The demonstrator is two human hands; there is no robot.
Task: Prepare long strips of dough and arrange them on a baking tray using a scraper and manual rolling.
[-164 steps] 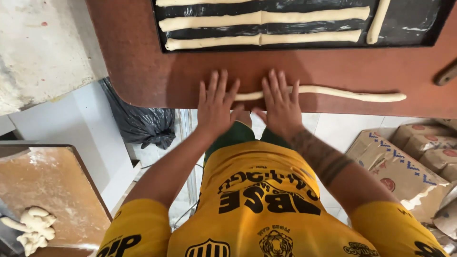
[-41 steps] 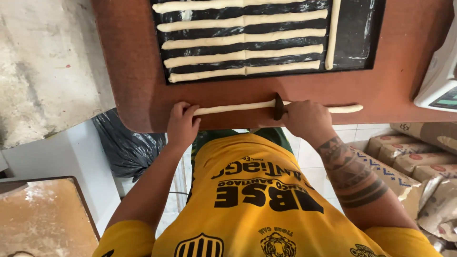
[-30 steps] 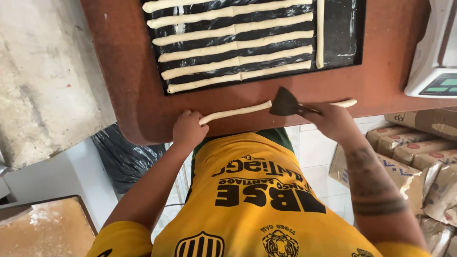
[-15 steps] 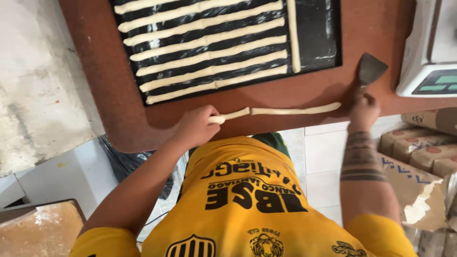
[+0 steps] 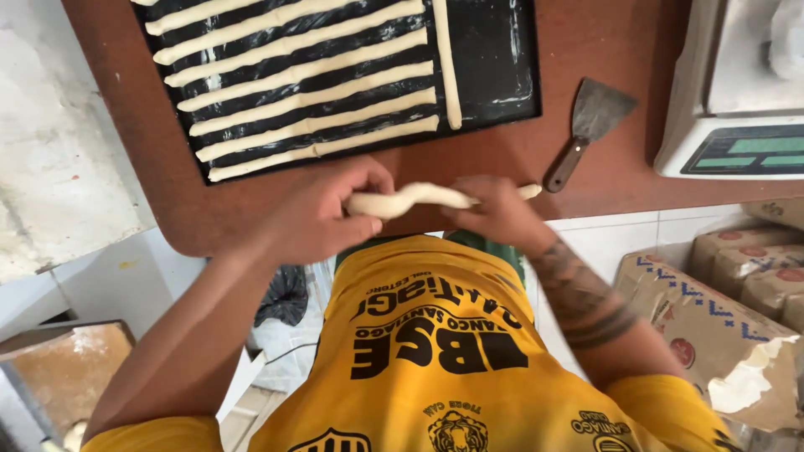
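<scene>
A pale dough rope (image 5: 412, 197) is held just above the brown wooden table (image 5: 611, 180), near its front edge. My left hand (image 5: 322, 213) grips its left end and my right hand (image 5: 494, 209) holds its right part, with a short tip sticking out past the fingers. The rope sags and bends between the hands. Behind it a black baking tray (image 5: 494, 59) carries several long dough ropes laid side by side, plus one laid crosswise. A metal scraper (image 5: 590, 125) with a dark handle lies on the table to the right, untouched.
A white digital scale (image 5: 737, 100) stands at the right edge of the table. Stacked brown paper sacks (image 5: 720, 318) sit on the floor at the right. A rough white wall (image 5: 59, 167) is at the left, and a dark bag (image 5: 280, 297) lies under the table.
My right hand has set the scraper down on the table and come back to the dough. Both hands have lifted the cut rope off the table.
</scene>
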